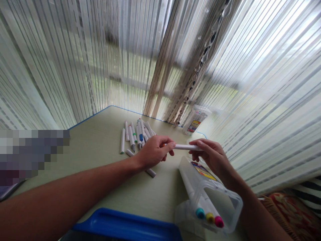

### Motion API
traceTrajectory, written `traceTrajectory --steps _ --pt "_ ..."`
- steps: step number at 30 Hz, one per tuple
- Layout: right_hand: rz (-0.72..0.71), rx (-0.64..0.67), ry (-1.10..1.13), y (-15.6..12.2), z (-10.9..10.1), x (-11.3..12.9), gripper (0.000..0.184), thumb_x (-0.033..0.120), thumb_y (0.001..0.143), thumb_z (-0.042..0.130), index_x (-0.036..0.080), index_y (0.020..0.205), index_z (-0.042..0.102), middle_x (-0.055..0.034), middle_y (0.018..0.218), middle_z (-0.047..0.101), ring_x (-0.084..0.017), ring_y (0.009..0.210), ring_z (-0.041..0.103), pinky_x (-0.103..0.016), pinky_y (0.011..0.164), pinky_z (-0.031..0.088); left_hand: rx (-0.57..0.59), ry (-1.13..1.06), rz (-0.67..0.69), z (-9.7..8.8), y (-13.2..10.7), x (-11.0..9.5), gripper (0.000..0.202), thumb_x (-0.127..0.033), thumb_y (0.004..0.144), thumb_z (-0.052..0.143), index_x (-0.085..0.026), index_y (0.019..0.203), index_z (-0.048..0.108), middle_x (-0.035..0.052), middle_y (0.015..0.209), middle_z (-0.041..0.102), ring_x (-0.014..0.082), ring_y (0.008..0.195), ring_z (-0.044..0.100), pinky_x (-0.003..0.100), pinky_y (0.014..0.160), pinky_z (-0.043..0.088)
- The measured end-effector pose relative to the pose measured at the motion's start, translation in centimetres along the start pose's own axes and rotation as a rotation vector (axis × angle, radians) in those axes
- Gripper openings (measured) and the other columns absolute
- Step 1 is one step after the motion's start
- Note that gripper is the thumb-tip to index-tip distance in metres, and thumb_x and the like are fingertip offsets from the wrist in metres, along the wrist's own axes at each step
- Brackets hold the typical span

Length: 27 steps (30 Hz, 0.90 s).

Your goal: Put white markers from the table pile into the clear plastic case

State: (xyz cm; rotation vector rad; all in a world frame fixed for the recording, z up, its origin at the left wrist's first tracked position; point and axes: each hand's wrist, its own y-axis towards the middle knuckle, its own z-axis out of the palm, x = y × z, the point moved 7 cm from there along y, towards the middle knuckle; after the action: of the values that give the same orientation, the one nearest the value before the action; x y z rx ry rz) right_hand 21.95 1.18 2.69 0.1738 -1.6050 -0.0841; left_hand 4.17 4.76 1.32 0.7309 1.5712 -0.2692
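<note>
A white marker (pixel 186 147) lies level between my two hands above the table. My left hand (pixel 155 152) pinches its left end, where a bit of orange shows. Around its right end close the fingers of my right hand (pixel 210 150). Just below my right hand, a clear plastic marker case (pixel 184 169) rests on its side with its mouth toward me. Inside it are markers with teal (pixel 200 213), yellow (pixel 210 217) and pink (pixel 219 221) ends. Beyond my left hand is a loose pile of white markers (pixel 132 137); my wrist partly covers another marker (pixel 150 172).
A second clear case (pixel 197 120) with a yellow label stands at the table's far edge, by the string curtain (pixel 130 67). A blue tray (pixel 130 222) sits at the near edge. Patterned fabric (pixel 283 214) is at the lower right. A blurred-out patch covers the left.
</note>
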Motion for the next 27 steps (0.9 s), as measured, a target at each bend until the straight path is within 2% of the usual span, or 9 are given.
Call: traceTrajectory --steps 6,27 --pt "0.011 -0.008 -0.024 -0.14 -0.14 -0.15 0.025 0.036 0.086 0.064 0.012 0.090 0.072 -0.0079 0.067 0.070 -0.015 0.053 0.063 -0.024 0.047 0.045 0.021 0.073 -0.007 0.09 -0.12 -0.34 0.029 -0.037 0.087 0.052 -0.011 0.088 0.065 0.0051 0.070 0.068 0.0075 0.047 0.052 0.018 0.045 0.039" --pt "-0.016 0.008 -0.103 -0.07 -0.15 -0.13 0.022 0.033 0.083 0.068 0.014 0.094 0.071 -0.0061 0.069 0.070 -0.014 0.054 0.062 -0.025 0.048 0.046 0.039 0.064 -0.036 0.26 -0.14 -0.03 0.032 -0.039 0.086 0.053 -0.011 0.090 0.066 0.0057 0.072 0.068 0.0081 0.046 0.053 0.018 0.044 0.038"
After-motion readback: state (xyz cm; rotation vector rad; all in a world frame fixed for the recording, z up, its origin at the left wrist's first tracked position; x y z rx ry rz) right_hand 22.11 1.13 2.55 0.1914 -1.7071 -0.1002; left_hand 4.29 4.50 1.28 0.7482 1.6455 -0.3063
